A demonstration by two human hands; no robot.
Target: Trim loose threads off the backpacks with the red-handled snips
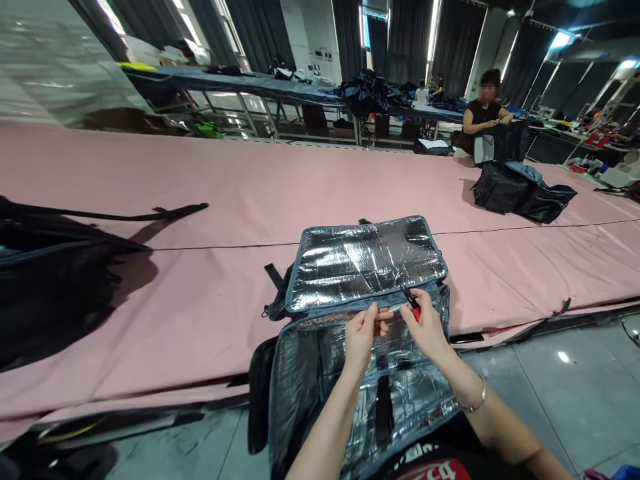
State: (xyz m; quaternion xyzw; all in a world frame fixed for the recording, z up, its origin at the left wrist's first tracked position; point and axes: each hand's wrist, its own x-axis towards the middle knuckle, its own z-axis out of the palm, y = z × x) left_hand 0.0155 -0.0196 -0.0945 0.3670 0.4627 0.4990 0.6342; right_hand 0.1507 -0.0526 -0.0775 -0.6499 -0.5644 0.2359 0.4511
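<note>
"When the head view looked down, where was the silver-lined cooler bag [295,380]?"

"Open, at the near edge of the pink-covered table [210,300], with its lid [365,260] flipped back."

"And the hands?"

"The right hand [425,325] gripped little red-and-black snips [411,299] by the lid's seam [330,308]. The left hand [362,328] had thumb and finger close together. I couldn't tell if they pinched anything."

"Was it done?"

"The lid was open, but the seam work looked unfinished. I couldn't tell how much was left."
</note>
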